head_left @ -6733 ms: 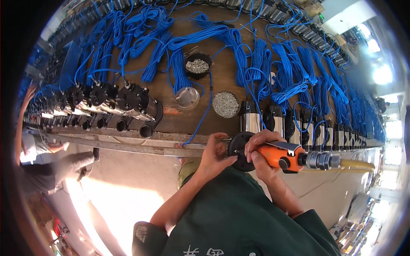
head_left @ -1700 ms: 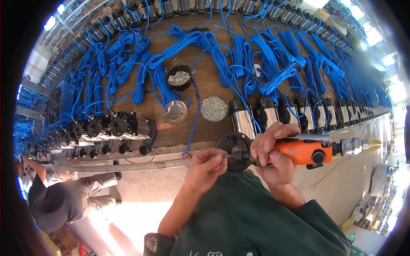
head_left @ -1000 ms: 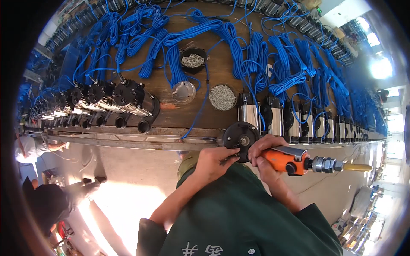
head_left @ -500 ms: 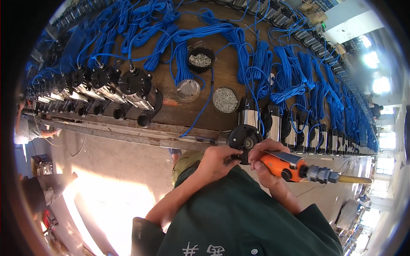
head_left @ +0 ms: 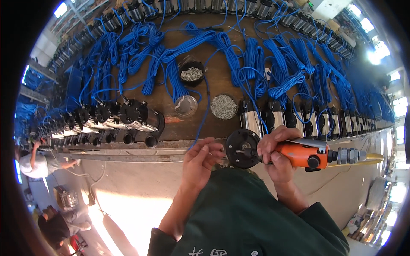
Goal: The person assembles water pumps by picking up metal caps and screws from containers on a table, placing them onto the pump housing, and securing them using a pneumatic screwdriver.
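My right hand is wrapped round an orange air screwdriver with a hose fitting at its rear. The tool's dark tip reaches over the round black end cap of a pump-like unit, whose shiny metal body lies behind it at the table edge. Just left of the cap, my left hand is held apart from it, thumb and fingers curled together. A tiny pale thing seems to show at its fingertips, too small to name.
A round container of small screws and a black bowl of screws stand on the brown table. Beside them lies a shallow metal dish. Bundled blue cables and rows of metal units line both sides. Other people are at far left.
My left hand has moved off the black cap to the left. The screwdriver's tip has come over the cap's face. The view has shifted and turned a little.
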A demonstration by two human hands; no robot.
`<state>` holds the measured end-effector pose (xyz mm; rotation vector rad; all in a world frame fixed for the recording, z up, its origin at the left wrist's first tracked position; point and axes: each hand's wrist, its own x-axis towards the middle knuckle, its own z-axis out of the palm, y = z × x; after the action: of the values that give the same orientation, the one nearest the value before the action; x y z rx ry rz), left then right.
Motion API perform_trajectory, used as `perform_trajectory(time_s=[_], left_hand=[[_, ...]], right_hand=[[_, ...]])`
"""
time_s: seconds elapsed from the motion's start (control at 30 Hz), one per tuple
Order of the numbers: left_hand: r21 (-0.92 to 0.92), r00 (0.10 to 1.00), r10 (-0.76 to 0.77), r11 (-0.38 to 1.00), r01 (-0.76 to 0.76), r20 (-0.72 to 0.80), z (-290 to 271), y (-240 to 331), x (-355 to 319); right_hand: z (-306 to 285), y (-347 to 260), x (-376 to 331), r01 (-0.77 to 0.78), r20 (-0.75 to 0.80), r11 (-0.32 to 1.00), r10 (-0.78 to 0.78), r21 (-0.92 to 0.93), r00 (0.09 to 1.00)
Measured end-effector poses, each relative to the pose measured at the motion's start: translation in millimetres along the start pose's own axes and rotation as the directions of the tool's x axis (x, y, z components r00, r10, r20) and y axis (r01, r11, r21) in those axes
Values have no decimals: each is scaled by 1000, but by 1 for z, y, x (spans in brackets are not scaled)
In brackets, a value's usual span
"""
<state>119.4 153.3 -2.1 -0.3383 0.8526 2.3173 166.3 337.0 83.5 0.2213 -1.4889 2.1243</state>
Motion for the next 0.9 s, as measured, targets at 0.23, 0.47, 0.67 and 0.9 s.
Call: perform_trajectory(time_s=[0.23, 0.47, 0.67, 0.9], left_hand=[[0, 988, -53, 999, 54, 146, 3, -13, 12], [112, 985, -138, 986, 127, 98, 29, -13, 7], [143, 972, -185, 976, 165, 146, 29, -16, 13], [659, 953, 146, 694, -291, 267, 42, -13, 59]], right_hand=[[5, 0, 9, 62, -76, 991, -53, 116, 996], [0, 0, 7, 23, -119, 988, -5, 151, 993], [-8, 0, 8, 44, -119, 987, -25, 155, 993], [-19, 23, 23, 102, -113, 993, -94, 64, 989]])
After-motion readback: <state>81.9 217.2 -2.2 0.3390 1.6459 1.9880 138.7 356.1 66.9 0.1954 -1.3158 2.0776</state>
